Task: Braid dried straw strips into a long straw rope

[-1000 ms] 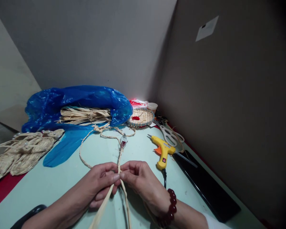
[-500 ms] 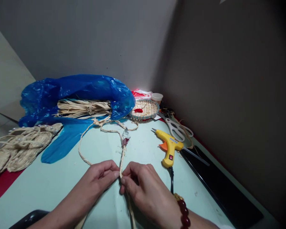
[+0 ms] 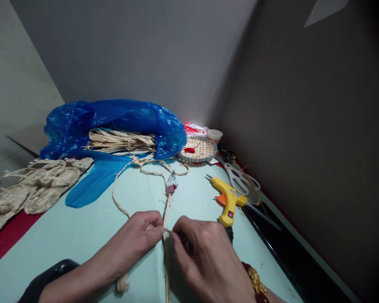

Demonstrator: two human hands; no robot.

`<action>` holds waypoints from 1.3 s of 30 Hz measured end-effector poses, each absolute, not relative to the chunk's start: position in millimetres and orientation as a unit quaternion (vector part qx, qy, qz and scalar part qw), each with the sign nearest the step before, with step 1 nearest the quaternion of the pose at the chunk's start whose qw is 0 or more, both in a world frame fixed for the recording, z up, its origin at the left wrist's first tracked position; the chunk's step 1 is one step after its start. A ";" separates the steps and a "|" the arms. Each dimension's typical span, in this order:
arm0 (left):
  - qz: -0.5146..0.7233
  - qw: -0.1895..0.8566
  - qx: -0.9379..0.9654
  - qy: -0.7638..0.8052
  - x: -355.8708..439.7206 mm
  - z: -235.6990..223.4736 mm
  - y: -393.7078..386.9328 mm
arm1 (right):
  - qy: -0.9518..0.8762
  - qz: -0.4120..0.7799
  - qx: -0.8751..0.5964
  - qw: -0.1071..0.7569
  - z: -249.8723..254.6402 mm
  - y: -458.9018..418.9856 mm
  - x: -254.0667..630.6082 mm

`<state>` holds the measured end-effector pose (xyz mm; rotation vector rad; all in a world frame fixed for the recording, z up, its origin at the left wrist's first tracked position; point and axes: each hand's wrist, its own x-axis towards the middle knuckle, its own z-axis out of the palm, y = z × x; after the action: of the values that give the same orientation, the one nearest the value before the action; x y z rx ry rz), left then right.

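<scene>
A thin braided cord of pale raffia (image 3: 166, 212) runs down the table between my hands. My left hand (image 3: 143, 231) pinches the cord at the lower end of the plait. My right hand (image 3: 205, 248), just to the right, pinches a single short strand stretched across from the cord. Loose raffia strands (image 3: 167, 269) hang below toward the near edge. Farther up, a small dark red piece with thin metal wires (image 3: 171, 188), perhaps a clip, sits on the cord. The rest of the plait loops back to a knot (image 3: 135, 160).
A blue plastic bag (image 3: 120, 111) holds a raffia bundle (image 3: 123, 141) at the back. Woven raffia pieces with beads (image 3: 53, 183) lie left. On the right are a yellow glue gun (image 3: 229, 198), scissors (image 3: 238, 176), a round basket (image 3: 205, 149), a cup (image 3: 214, 134) and a black panel (image 3: 281, 248).
My right hand has drawn away from the cord to the right, pulling a strand taut between the hands. My left hand keeps its pinch. The whole view has shifted slightly.
</scene>
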<state>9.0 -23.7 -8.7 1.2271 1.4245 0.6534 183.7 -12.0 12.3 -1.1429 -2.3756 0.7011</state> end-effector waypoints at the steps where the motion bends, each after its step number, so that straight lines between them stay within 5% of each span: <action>1: 0.277 0.538 0.522 0.601 9.3 -9.6 -24.0 | -0.849 0.268 -0.402 0.212 11.8 -13.7 182.7; 5: 0.320 0.531 0.512 0.594 11.5 -10.5 -27.2 | -0.887 0.226 -0.345 0.209 -8.0 -23.1 175.7; 12: 0.302 0.665 0.426 0.534 11.5 -6.7 -32.7 | -0.940 0.131 -0.264 0.170 -22.2 -26.3 172.7; 18: 0.335 0.685 0.412 0.498 8.8 -12.1 -31.4 | -0.785 0.341 -0.431 0.285 12.9 -10.3 178.8; 22: 0.328 0.682 0.436 0.487 8.6 -12.5 -30.6 | -0.665 0.611 -0.369 0.222 1.5 1.2 177.8; 25: 0.305 0.657 0.472 0.502 8.9 -11.7 -31.5 | -0.615 0.683 -0.337 0.205 -6.7 2.7 174.7; 33: 0.270 0.429 0.640 0.577 12.2 -4.9 -36.7 | -0.748 0.483 -0.383 0.246 2.4 3.4 175.2; 39: 0.240 0.364 0.673 0.597 10.3 -1.3 -39.3 | -0.601 0.655 -0.375 0.262 -7.7 2.4 171.0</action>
<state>10.3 -39.3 -1.3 1.7329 1.5359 0.6184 171.0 2.4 -7.7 -1.0156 -1.6266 1.7729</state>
